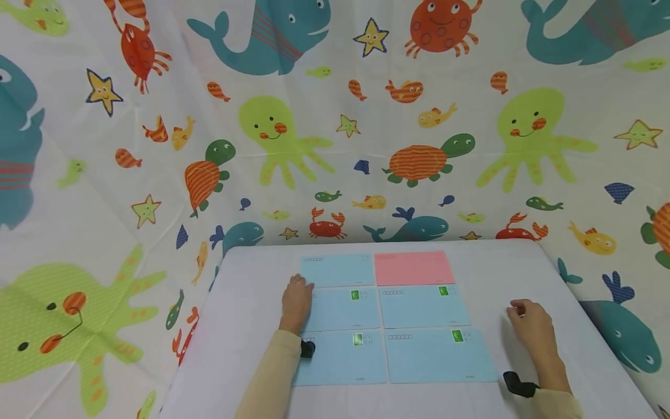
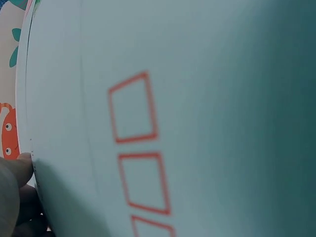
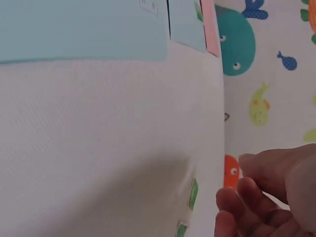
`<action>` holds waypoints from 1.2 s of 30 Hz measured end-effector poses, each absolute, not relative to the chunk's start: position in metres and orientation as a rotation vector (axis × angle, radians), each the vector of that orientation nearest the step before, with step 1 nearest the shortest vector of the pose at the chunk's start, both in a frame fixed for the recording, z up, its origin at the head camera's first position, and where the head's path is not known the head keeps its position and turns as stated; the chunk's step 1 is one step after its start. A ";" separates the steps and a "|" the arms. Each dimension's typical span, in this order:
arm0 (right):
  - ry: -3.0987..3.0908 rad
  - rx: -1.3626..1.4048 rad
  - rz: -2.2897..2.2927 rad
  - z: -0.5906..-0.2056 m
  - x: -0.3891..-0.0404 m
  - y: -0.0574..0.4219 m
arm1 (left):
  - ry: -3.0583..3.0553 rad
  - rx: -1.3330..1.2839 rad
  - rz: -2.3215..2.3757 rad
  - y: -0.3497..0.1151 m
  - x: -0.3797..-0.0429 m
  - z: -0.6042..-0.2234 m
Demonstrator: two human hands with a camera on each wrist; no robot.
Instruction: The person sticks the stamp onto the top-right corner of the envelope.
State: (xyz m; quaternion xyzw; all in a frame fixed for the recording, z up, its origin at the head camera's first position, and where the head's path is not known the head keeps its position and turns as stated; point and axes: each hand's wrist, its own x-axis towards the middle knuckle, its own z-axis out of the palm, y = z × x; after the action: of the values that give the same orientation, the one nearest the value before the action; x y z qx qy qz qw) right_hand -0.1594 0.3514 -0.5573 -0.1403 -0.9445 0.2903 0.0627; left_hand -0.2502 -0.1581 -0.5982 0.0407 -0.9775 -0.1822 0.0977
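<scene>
Blue envelopes lie in two columns on the white table, with a pink envelope (image 1: 413,269) at the far right. My left hand (image 1: 296,302) rests at the left edges of the far-left blue envelope (image 1: 340,270) and the middle-left blue envelope (image 1: 340,317). In the left wrist view, the thumb (image 2: 22,168) touches a blue envelope (image 2: 222,123) printed with red boxes. To the right of the envelopes, my right hand (image 1: 532,326) hovers over the table, fingers loosely bent around nothing. Two small green stamps (image 3: 193,193) appear near it in the right wrist view.
Green stamps (image 1: 358,339) mark the upper right of several blue envelopes. The white tabletop (image 1: 251,291) ends at a cloth (image 1: 314,134) printed with sea animals, which hangs behind and at the sides. Black cameras (image 1: 518,385) are worn on both wrists.
</scene>
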 end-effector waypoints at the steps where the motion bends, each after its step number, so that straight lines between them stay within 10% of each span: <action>1: -2.865 -0.443 0.885 -0.557 -0.161 0.354 | -2.892 0.123 -0.546 -0.158 -0.250 -0.598; 36: -2.979 -0.674 1.040 -0.573 -0.181 0.390 | -2.925 0.169 -0.569 -0.158 -0.249 -0.595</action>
State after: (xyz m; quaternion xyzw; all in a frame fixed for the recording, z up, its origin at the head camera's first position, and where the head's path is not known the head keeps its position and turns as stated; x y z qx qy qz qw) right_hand -0.1811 0.3904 -0.5730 -0.2089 -0.9224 0.3220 -0.0424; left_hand -0.2489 -0.1582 -0.5953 0.0564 -0.9770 -0.1900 0.0785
